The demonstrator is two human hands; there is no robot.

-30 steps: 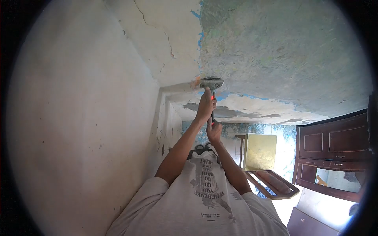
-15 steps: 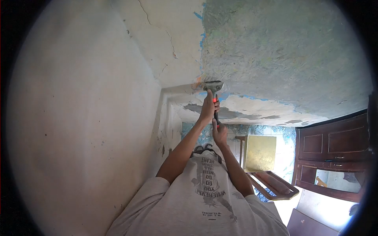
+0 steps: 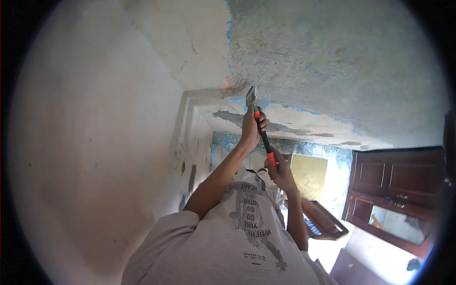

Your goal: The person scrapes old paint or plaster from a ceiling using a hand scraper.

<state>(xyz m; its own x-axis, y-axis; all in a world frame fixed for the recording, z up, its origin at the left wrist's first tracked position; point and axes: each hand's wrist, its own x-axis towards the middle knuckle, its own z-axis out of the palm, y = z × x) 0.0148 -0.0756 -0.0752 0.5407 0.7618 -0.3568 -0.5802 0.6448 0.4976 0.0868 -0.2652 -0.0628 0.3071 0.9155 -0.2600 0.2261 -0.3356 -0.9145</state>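
The scraper [image 3: 262,137] sits just above the middle of the frame, with both hands closed around its black and orange handle. The left hand [image 3: 251,129] is wrapped round the upper part of the handle, right under the blade [image 3: 250,95]. The right hand [image 3: 281,175] grips the lower end, down and to the right, and a stretch of bare handle shows between the two. The long axis of the tool runs steeply from lower right to upper left. The blade tip touches the rough blue-grey surface [image 3: 332,61] where it meets a band of pale plaster [image 3: 294,116]. So the blade lies straight above the left hand, which is the nearer one; the right hand is well down the handle. The printed grey shirt [image 3: 237,237] fills the bottom of the frame, and a dark wooden cabinet [image 3: 399,180] stands at the right edge

Half a second ago the hands were close together, almost stacked, and the blade showed its broad face. Now the blade is seen edge-on, the handle leans further to the right, and the right hand is lower and further right
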